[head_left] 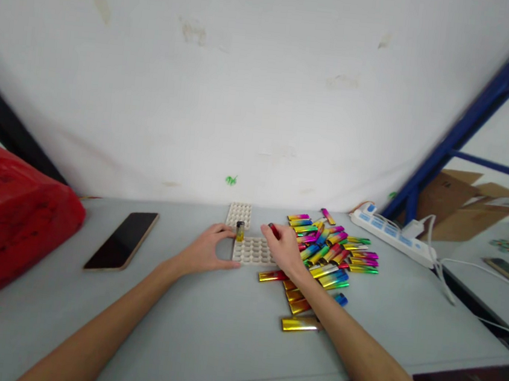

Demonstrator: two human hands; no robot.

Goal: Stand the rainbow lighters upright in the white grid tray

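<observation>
Red lighter (274, 231) sits pinched in the right hand (288, 253). The left hand (205, 249) spreads open at the pale tray's (252, 252) end.

A pale pocketed tray (252, 252) lies mid-frame, a gold lighter (239, 234) upright at its upper left; shiny multicoloured lighters (331, 253) sprawl centre-right.

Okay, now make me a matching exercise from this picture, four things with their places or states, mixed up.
1. Phone
2. Power strip
3. Red bag
4. Right hand

A. Holding a small red piece
B. At the picture's left edge
C. Between the bag and the left hand
D. Right of the heaped shiny pieces

Pairs: 1-C, 2-D, 3-B, 4-A
</observation>
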